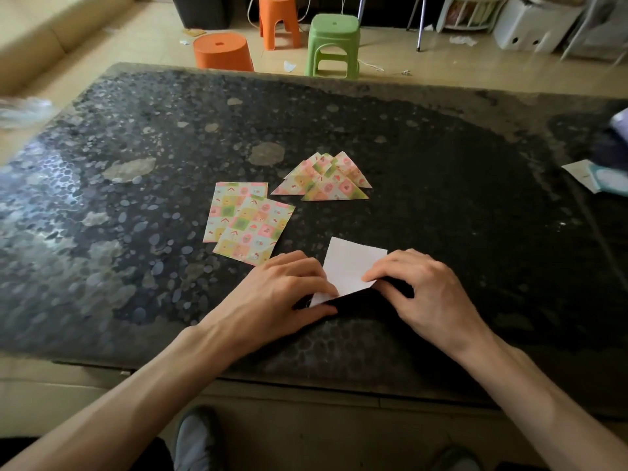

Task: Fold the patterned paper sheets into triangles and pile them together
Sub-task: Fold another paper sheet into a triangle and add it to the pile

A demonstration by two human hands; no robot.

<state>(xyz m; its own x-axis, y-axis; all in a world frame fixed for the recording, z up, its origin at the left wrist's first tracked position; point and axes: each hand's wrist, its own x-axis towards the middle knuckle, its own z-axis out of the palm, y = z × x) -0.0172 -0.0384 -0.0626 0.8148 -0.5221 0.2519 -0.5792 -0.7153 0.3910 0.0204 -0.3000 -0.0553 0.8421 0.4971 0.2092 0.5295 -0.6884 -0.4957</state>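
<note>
A sheet [353, 263], white side up, lies near the front edge of the dark table [441, 164], partly lifted. The left hand [282, 294] pinches its near left corner with curled fingers, and the right hand [424, 294] pinches its right edge. Just beyond on the left, two flat patterned sheets [248, 226] overlap. Farther back sits the pile of folded triangles [326, 180]. A green stool [334, 42] stands on the floor behind.

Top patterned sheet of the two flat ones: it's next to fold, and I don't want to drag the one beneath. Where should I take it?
Probably pinch the top sheet at its right edge, coming in from the right with a fingertip grip. That edge lies on the bare table, clear of the lower sheet, which it overlaps only at its far-left part.
</note>
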